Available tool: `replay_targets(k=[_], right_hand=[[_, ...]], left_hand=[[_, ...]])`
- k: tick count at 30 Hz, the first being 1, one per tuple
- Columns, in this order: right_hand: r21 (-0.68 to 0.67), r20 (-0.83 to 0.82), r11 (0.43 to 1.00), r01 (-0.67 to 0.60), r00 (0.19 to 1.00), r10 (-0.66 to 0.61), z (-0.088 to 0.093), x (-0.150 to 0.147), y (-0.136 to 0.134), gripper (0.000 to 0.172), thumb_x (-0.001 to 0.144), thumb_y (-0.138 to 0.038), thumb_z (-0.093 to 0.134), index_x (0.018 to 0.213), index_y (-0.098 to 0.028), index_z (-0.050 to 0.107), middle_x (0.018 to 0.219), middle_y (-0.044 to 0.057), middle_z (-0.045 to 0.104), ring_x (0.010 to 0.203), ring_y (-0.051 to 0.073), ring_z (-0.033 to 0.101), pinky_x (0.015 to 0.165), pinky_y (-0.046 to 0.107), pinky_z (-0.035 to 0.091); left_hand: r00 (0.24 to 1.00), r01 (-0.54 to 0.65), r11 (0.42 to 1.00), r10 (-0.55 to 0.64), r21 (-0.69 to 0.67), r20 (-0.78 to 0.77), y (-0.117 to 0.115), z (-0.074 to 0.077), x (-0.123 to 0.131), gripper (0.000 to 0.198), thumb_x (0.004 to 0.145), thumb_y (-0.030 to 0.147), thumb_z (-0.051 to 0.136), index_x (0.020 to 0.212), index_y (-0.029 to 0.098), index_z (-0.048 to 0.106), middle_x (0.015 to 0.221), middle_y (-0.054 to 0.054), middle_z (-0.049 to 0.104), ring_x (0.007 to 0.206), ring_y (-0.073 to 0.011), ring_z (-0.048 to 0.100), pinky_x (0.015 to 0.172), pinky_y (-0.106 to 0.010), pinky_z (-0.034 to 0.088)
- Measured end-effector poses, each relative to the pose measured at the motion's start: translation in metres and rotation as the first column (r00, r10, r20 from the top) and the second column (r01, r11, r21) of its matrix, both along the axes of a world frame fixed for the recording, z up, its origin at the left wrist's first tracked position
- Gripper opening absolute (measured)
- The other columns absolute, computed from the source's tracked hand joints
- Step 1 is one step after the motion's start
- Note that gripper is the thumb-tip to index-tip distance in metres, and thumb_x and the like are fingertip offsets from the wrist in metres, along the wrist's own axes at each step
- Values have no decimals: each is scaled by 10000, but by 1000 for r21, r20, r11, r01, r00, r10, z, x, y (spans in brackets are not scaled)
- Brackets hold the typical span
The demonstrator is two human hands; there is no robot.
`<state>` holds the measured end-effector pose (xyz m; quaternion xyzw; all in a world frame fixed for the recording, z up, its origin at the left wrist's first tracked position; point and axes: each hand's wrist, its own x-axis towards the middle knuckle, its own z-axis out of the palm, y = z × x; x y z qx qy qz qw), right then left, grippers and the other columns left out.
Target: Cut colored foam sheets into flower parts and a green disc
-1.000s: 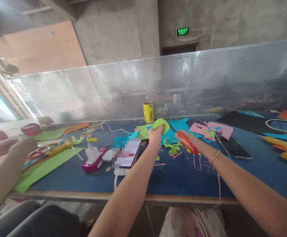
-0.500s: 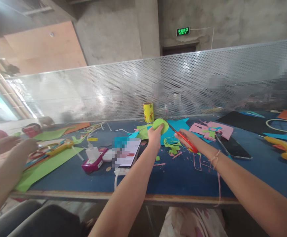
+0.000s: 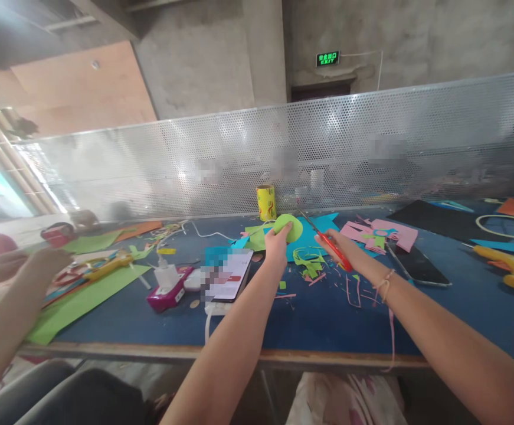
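Observation:
Between thumb and fingers, my left hand [image 3: 278, 243] pinches a round piece of light green paper [image 3: 292, 224]. My right hand [image 3: 337, 245] is closed around the red handles of a pair of scissors [image 3: 337, 252]. The blades point up and to the left, just right of the green paper and apart from it. Behind the paper lies blue paper [image 3: 324, 225] on the table. Curly green paper scraps [image 3: 312, 265] and thin pink strips are scattered below, between my hands.
A phone [image 3: 232, 276] rests on a stand beside a purple power strip [image 3: 168, 292]. To the right are pink paper [image 3: 400, 233], a dark phone [image 3: 420, 264] and a yellow glue gun [image 3: 508, 264]. A yellow roll [image 3: 266, 202] stands near the perforated metal screen [image 3: 221, 159]. A co-worker's arms [image 3: 22, 301] are at left.
The scissors have moved slightly away from the round green paper, and their blades now point more steeply upward. My left hand stays nearly still with the paper.

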<state>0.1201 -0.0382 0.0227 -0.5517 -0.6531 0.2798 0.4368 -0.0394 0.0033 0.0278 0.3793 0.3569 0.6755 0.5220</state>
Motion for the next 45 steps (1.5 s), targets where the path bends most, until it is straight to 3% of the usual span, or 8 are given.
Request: replay_targets(k=[8,14,20,23,27,31,37,45], right_hand=[[-53,-105,996,-72,992,66,-2,0,0,447,681,-657,487,692,-219,397,463,-71,399,383,85,382,399,225,308],[81,-162,994,69,985,-56,-1,-7,4,433,563,-515,678,754,-200,450,616,-29,515,552,125,501,521,258,388],[191,-231,976,103,971,-57,3,-6,5,435,569,-512,666,771,-199,441,702,-7,526,641,143,515,588,284,408],[178,-177,978,106,981,-74,7,-2,1,412,606,-524,638,746,-209,412,621,-43,456,544,113,442,518,262,360],[36,-132,999,-1,991,5,14,0,-11,419,650,-572,576,716,-220,359,554,-75,352,487,89,362,461,235,286],[-45,-98,997,-59,994,54,12,-4,-14,456,644,-629,538,705,-222,342,534,-81,352,453,79,335,424,224,253],[-54,-44,991,-120,992,118,-3,-11,-2,454,689,-661,460,756,-225,347,474,-102,320,394,78,331,399,225,268],[-8,-52,994,-106,993,105,-3,-10,-1,474,668,-678,465,724,-220,358,502,-95,342,376,64,346,374,210,258]], left_hand=[[996,18,996,-10,-86,84,4,-1,2,257,469,243,726,681,153,611,631,18,566,502,-49,439,473,-194,325],[991,126,992,-126,23,31,-2,-3,7,268,468,136,689,714,163,586,722,-4,600,654,-113,558,599,-246,451],[966,239,970,-235,34,-107,-5,-7,11,281,492,177,712,753,149,611,716,-38,626,618,-140,577,580,-269,477],[975,201,979,-199,13,-97,-7,-6,10,283,500,232,736,744,142,626,726,-46,638,629,-138,581,586,-261,480],[989,145,989,-144,18,-25,-6,-1,6,329,481,262,766,758,137,639,768,-60,652,679,-151,598,631,-275,490],[995,79,996,-81,34,54,-5,4,3,345,464,264,779,754,139,640,743,-47,649,659,-145,596,616,-270,481],[994,77,992,-85,104,67,-6,5,6,330,495,280,768,765,134,644,719,-41,651,649,-142,602,643,-279,482],[997,65,991,-68,118,20,-6,4,7,286,528,272,744,744,119,636,683,-34,631,623,-136,584,621,-282,481]])
